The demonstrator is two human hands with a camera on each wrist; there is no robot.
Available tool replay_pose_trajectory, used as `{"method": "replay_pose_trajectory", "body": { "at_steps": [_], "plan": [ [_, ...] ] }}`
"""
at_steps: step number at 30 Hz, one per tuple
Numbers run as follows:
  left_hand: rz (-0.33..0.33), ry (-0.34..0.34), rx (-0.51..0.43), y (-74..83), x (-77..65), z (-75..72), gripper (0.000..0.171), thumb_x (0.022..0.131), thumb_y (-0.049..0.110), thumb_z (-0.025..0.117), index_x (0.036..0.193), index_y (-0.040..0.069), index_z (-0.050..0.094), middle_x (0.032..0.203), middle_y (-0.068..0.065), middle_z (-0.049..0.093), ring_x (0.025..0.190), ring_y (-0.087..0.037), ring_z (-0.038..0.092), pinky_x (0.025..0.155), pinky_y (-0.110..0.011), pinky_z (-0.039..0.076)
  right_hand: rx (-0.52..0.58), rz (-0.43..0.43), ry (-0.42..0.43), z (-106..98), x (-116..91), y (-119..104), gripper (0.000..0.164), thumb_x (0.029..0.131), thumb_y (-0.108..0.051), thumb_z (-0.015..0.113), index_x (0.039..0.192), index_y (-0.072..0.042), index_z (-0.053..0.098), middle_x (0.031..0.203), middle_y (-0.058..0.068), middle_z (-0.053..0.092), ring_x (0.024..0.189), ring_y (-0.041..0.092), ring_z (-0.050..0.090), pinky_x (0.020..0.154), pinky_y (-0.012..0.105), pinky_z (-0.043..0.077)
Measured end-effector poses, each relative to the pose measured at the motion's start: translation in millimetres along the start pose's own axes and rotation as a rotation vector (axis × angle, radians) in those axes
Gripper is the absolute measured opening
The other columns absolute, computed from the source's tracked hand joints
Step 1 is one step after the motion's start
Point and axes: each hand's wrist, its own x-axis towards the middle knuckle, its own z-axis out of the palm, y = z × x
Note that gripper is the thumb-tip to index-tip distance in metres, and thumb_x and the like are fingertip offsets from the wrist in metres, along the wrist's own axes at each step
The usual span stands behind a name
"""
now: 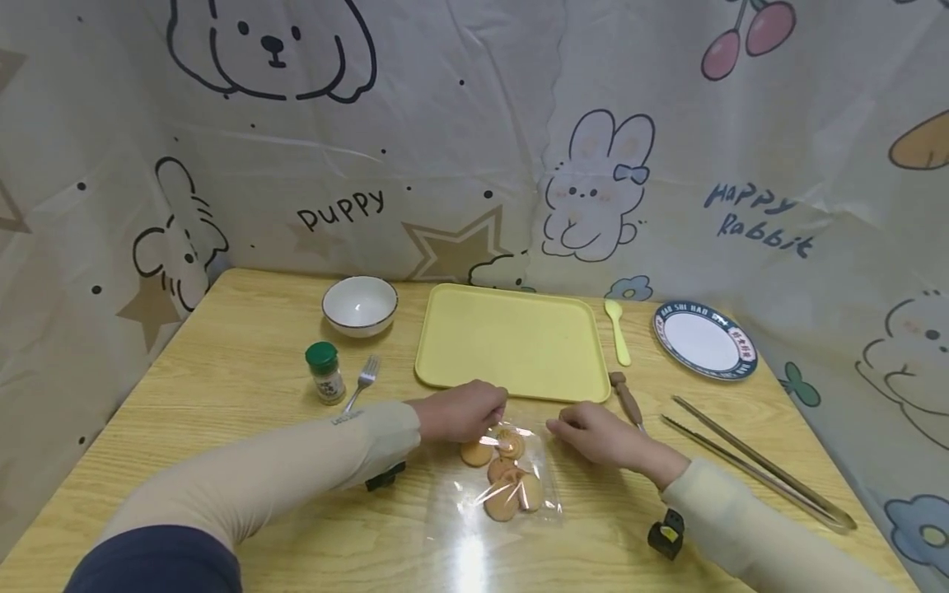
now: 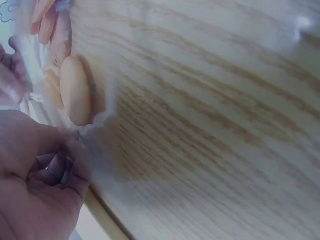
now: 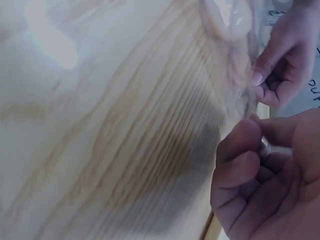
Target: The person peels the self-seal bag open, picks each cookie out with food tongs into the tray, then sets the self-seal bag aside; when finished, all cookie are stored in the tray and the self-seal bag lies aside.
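Note:
A clear plastic bag (image 1: 544, 494) lies on the wooden table with several round cookies (image 1: 502, 501) inside. At its far left edge my left hand (image 1: 463, 412) pinches the film between thumb and fingers. My right hand (image 1: 604, 436) is at the bag's far right corner, thumb and index fingertip pressed together on the film. In the left wrist view the cookies (image 2: 76, 90) sit just beyond the left fingertips. The right wrist view has both hands close together along the bag's edge, the right hand (image 3: 265, 175) with its other fingers curled.
Behind the hands lies a yellow tray (image 1: 511, 342). Left are a white bowl (image 1: 360, 306), a green-capped shaker (image 1: 326, 375) and a fork (image 1: 365, 379). Right are a light green spoon (image 1: 618, 333), a brown-handled utensil (image 1: 626, 399), metal tongs (image 1: 764, 469) and a blue-rimmed plate (image 1: 704, 339).

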Motion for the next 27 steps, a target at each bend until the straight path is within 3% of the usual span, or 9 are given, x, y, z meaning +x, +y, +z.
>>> {"method": "replay_pose_trajectory", "body": {
  "at_steps": [6, 9, 13, 16, 21, 27],
  "plan": [
    [0.019, 0.013, 0.002, 1.6, 0.2, -2.3, 0.016, 0.097, 0.007, 0.050, 0.082, 0.009, 0.054, 0.073, 0.005, 0.048, 0.069, -0.009, 0.047, 0.063, -0.020, 0.040, 0.168, 0.145, -0.059, 9.8, 2.9, -8.7, 0.058, 0.097, -0.055, 0.046, 0.054, -0.015, 0.041, 0.043, -0.007, 0.037, 0.037, 0.007, 0.029, 0.041, 0.021, 0.026],
    [0.030, 0.019, 0.001, 3.7, -0.4, -4.3, 0.016, 0.097, 0.006, 0.050, 0.082, 0.008, 0.054, 0.072, 0.005, 0.046, 0.068, -0.009, 0.045, 0.061, -0.020, 0.038, 0.168, 0.139, -0.047, 16.7, 2.2, -14.6, 0.054, 0.096, -0.045, 0.054, 0.053, -0.016, 0.042, 0.042, -0.010, 0.035, 0.037, 0.005, 0.029, 0.040, 0.020, 0.025],
    [0.039, 0.027, 0.000, 6.3, -1.1, -6.6, 0.015, 0.097, 0.005, 0.050, 0.082, 0.007, 0.054, 0.071, 0.004, 0.046, 0.067, -0.010, 0.045, 0.061, -0.021, 0.037, 0.232, 0.113, -0.023, 22.9, 0.3, -18.8, 0.042, 0.096, -0.025, 0.057, 0.059, -0.006, 0.051, 0.041, -0.009, 0.038, 0.036, 0.003, 0.033, 0.038, 0.019, 0.026],
    [0.011, 0.003, -0.002, 6.9, -1.2, -6.9, 0.015, 0.098, 0.007, 0.050, 0.083, 0.008, 0.053, 0.072, 0.004, 0.046, 0.068, -0.010, 0.046, 0.061, -0.021, 0.038, 0.277, 0.137, -0.015, 24.9, 0.6, -19.4, 0.043, 0.096, -0.029, 0.058, 0.065, 0.001, 0.060, 0.042, -0.008, 0.040, 0.035, 0.003, 0.033, 0.038, 0.019, 0.026],
    [-0.033, -0.036, -0.001, 7.3, -1.2, -6.3, 0.016, 0.099, 0.010, 0.049, 0.084, 0.011, 0.052, 0.074, 0.005, 0.048, 0.069, -0.009, 0.047, 0.062, -0.020, 0.039, 0.203, 0.186, 0.053, 28.0, 2.3, -22.6, 0.050, 0.092, -0.044, 0.061, 0.059, -0.006, 0.063, 0.041, -0.008, 0.040, 0.035, 0.004, 0.033, 0.038, 0.019, 0.025],
    [-0.035, -0.041, 0.011, 8.6, -2.1, -7.2, 0.017, 0.098, 0.008, 0.049, 0.082, 0.012, 0.051, 0.073, 0.005, 0.047, 0.068, -0.009, 0.046, 0.061, -0.020, 0.038, 0.143, 0.152, 0.135, 33.0, 4.0, -25.5, 0.037, 0.091, -0.019, 0.059, 0.056, -0.006, 0.056, 0.042, -0.009, 0.039, 0.037, 0.003, 0.034, 0.039, 0.017, 0.027]
  ]
}}
